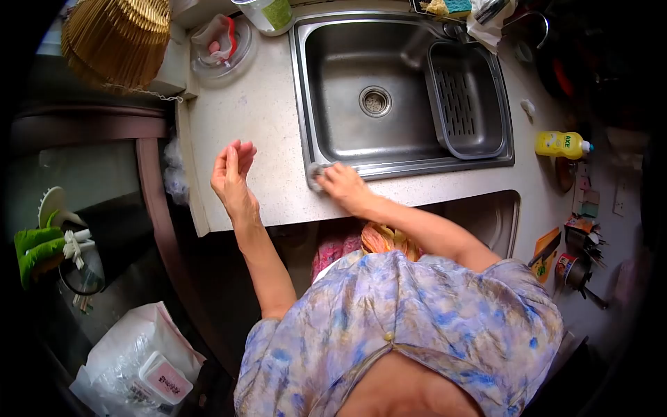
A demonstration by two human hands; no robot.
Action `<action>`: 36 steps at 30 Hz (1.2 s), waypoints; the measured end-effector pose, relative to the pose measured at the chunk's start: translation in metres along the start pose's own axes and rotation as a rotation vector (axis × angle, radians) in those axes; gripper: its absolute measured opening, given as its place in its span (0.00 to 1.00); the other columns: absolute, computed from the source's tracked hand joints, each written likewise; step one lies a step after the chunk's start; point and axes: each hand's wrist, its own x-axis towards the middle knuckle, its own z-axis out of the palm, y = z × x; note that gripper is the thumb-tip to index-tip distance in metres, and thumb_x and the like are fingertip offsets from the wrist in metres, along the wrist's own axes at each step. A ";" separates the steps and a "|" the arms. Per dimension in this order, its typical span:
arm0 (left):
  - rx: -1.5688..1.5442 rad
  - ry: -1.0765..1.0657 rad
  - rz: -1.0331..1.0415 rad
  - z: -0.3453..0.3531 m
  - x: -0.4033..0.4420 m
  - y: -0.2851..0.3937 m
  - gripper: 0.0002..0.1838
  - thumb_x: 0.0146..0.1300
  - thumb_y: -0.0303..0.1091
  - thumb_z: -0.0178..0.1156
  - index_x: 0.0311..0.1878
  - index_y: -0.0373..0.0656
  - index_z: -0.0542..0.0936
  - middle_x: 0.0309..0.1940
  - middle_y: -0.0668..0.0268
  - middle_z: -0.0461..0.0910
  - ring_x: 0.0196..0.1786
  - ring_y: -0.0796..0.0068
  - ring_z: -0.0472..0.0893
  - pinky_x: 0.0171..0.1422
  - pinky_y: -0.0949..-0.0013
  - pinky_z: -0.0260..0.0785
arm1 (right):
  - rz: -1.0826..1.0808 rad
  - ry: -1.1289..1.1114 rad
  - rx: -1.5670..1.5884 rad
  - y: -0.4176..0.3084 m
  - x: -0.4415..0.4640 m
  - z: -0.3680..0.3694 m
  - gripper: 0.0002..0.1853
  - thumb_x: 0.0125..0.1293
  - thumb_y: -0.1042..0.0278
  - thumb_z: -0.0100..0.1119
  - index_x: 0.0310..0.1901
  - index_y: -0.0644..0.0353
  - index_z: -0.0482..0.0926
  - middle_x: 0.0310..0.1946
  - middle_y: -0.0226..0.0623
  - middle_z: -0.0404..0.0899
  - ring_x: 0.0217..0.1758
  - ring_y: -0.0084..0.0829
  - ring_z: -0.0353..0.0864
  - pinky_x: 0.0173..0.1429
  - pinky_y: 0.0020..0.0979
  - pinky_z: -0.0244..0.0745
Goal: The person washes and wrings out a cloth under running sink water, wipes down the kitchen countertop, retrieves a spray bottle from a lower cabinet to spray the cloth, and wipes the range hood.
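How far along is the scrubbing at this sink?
Apparently midway.
Looks done: perhaps the basin, which shows no obvious grime, though this view can't confirm it was scrubbed.
In hand: the right hand has a blurred grey pad at the near-left corner of the rim; the left hand is raised, seemingly holding nothing.
Left: possibly the rest of the rim and the slotted basket.

Loose top (431, 299), blotched blue, lavender and beige; short sleeves (517, 278); small round yellowish button (389, 336) at neckline.
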 end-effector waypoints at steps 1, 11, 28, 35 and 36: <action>-0.012 -0.027 0.019 0.001 0.000 0.004 0.13 0.66 0.37 0.56 0.45 0.36 0.77 0.37 0.59 0.82 0.41 0.69 0.82 0.52 0.70 0.72 | -0.008 -0.131 -0.004 0.011 -0.001 -0.008 0.22 0.53 0.76 0.53 0.53 0.59 0.73 0.37 0.42 0.71 0.42 0.38 0.69 0.42 0.38 0.66; -0.011 0.070 0.002 -0.029 -0.012 0.005 0.13 0.66 0.37 0.56 0.46 0.36 0.77 0.37 0.59 0.82 0.41 0.70 0.81 0.52 0.71 0.71 | -0.161 0.260 -0.470 -0.020 0.072 0.026 0.14 0.48 0.73 0.53 0.37 0.70 0.79 0.36 0.47 0.76 0.46 0.41 0.72 0.52 0.44 0.65; -0.052 0.049 -0.019 -0.041 0.018 -0.023 0.13 0.67 0.37 0.54 0.44 0.34 0.75 0.35 0.59 0.80 0.39 0.70 0.80 0.51 0.68 0.73 | 0.128 0.490 -0.239 0.125 0.135 -0.085 0.06 0.45 0.79 0.55 0.28 0.59 0.76 0.33 0.38 0.69 0.41 0.38 0.68 0.42 0.36 0.64; 0.059 0.004 -0.159 -0.021 0.020 -0.037 0.11 0.68 0.36 0.53 0.41 0.35 0.76 0.34 0.59 0.80 0.38 0.71 0.81 0.50 0.68 0.73 | 0.132 0.452 -0.373 0.224 0.249 -0.070 0.28 0.50 0.81 0.53 0.57 0.56 0.71 0.56 0.43 0.68 0.60 0.42 0.67 0.61 0.45 0.63; 0.067 -0.008 -0.161 -0.015 0.021 -0.036 0.11 0.68 0.36 0.53 0.41 0.35 0.76 0.34 0.59 0.80 0.38 0.71 0.81 0.50 0.68 0.73 | 0.114 0.363 -0.384 0.240 0.247 -0.062 0.32 0.50 0.81 0.52 0.61 0.52 0.68 0.63 0.39 0.64 0.67 0.41 0.61 0.69 0.50 0.55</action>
